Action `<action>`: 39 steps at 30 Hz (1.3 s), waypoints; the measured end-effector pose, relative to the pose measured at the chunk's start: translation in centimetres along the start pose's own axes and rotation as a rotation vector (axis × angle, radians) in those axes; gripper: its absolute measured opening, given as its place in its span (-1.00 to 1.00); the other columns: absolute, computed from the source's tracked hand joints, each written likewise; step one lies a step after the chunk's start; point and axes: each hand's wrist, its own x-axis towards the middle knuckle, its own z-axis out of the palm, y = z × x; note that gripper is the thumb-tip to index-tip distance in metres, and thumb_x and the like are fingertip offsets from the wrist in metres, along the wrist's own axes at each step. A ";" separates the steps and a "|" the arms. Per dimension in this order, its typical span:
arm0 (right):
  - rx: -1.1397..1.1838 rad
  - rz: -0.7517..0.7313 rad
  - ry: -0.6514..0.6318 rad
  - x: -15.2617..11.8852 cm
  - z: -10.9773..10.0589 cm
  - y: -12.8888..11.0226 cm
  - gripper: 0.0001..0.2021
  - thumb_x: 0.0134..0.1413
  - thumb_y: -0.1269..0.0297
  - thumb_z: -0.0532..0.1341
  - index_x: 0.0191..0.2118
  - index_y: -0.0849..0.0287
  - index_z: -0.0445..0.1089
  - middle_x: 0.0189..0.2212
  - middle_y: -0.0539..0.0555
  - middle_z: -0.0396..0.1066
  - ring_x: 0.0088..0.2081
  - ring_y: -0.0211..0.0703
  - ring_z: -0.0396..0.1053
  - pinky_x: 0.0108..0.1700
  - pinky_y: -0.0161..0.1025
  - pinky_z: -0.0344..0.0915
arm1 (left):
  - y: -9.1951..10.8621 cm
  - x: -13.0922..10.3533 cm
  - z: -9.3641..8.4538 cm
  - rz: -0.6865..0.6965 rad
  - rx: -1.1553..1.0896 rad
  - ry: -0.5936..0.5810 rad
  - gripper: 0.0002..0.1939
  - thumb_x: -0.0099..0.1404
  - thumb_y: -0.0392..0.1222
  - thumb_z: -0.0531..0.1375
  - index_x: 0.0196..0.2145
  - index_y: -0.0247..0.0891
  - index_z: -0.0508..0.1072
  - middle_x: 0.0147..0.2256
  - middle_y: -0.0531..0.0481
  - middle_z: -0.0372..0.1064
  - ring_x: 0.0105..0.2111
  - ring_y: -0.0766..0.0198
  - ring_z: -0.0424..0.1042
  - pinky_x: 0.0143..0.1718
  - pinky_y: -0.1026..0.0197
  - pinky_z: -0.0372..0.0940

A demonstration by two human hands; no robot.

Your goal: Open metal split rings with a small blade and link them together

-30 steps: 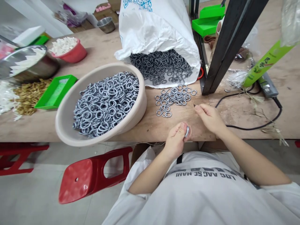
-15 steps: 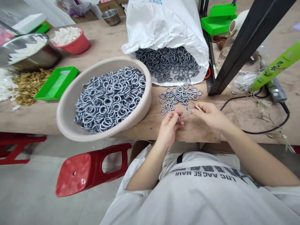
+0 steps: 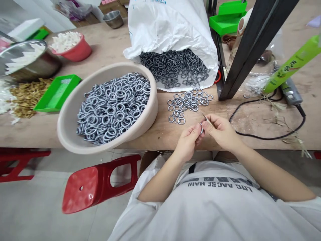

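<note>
My left hand (image 3: 190, 140) pinches a small grey ring (image 3: 201, 128) between thumb and fingers. Close against it, my right hand (image 3: 218, 129) is closed on a thin pointed tool (image 3: 207, 119), its thumb by the ring. Just beyond my hands, loose grey rings (image 3: 176, 107) lie on the wooden table (image 3: 160, 135). More rings spill from the mouth of a white sack (image 3: 173, 26) behind them. To the left, a large beige basin (image 3: 151, 113) holds a heap of the same rings.
A dark metal post (image 3: 247, 60) rises at the right, with a black cable (image 3: 265, 138) and a green tube (image 3: 292, 65) beyond. Green tray (image 3: 54, 97), red bowl (image 3: 81, 52) and steel bowl (image 3: 51, 65) stand left. A red stool (image 3: 82, 189) is below the table.
My hands have come together at the ring; they were apart before. The loose ring seen near the right hand's tool tip no longer shows there. The whole view has shifted slightly.
</note>
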 end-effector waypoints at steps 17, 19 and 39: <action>-0.740 -0.323 -0.093 -2.4 -0.7 -2.1 -0.65 0.34 0.13 0.08 -0.47 0.15 0.17 -0.50 -0.02 0.24 -0.46 -0.28 0.18 -0.38 -0.25 0.00 | 0.6 -1.1 1.1 -0.070 -0.171 -0.002 -0.46 0.24 0.20 0.25 -0.57 -0.26 0.14 -0.62 0.17 -0.08 -0.64 0.48 -0.09 -0.60 0.32 -0.12; -0.748 -0.319 -0.103 -2.3 -0.7 -1.8 -0.64 0.34 0.11 0.08 -0.49 0.15 0.16 -0.52 -0.03 0.22 -0.47 -0.28 0.16 -0.39 -0.25 -0.02 | 0.6 -1.2 1.1 -0.072 -0.153 -0.009 -0.44 0.24 0.23 0.23 -0.58 -0.25 0.11 -0.63 0.17 -0.09 -0.64 0.47 -0.11 -0.59 0.31 -0.12; -0.928 -0.123 0.114 7.4 -2.4 1.6 -0.80 0.22 0.14 0.21 -0.29 0.17 0.45 -0.34 0.09 0.45 -0.33 -0.10 0.34 -0.32 -0.22 0.16 | 2.1 -0.2 -4.1 -0.022 -0.058 0.125 -0.67 0.17 0.02 0.31 -0.30 -0.30 0.40 -0.36 0.00 0.42 -0.60 0.51 0.16 -0.66 0.41 -0.06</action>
